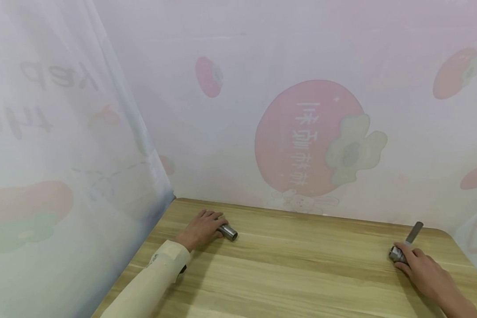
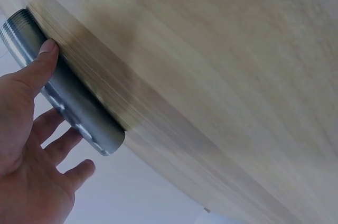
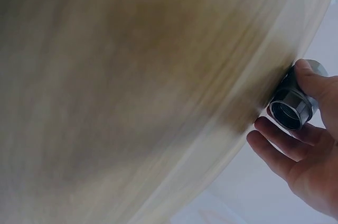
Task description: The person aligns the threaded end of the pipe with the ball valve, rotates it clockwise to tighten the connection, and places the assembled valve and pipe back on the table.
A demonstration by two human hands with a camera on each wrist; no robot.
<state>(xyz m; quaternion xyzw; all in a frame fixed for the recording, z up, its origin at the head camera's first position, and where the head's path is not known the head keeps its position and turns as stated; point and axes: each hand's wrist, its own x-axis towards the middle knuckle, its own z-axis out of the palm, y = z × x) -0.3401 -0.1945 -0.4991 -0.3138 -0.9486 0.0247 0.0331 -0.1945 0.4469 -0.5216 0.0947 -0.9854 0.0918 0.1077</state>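
Note:
In the head view my left hand (image 1: 202, 230) holds a short grey metal pipe (image 1: 228, 232) low over the left rear of the table. The left wrist view shows the pipe (image 2: 79, 97) between thumb and fingers, with a screw thread at one end. Over on the right, my right hand (image 1: 425, 269) grips a metal pipe fitting (image 1: 396, 254) with a hexagonal end. Its hollow hex mouth (image 3: 289, 111) shows in the right wrist view, with the thumb on the body behind it. A grey bar (image 1: 414, 232) sticks out beyond this hand; whether it joins the fitting I cannot tell.
The wood-grain table (image 1: 302, 260) reaches back to a pale curtain (image 1: 222, 145) printed with fruit. Another printed curtain (image 1: 63, 154) hangs along the left side. The table's rear edge runs just beyond both hands.

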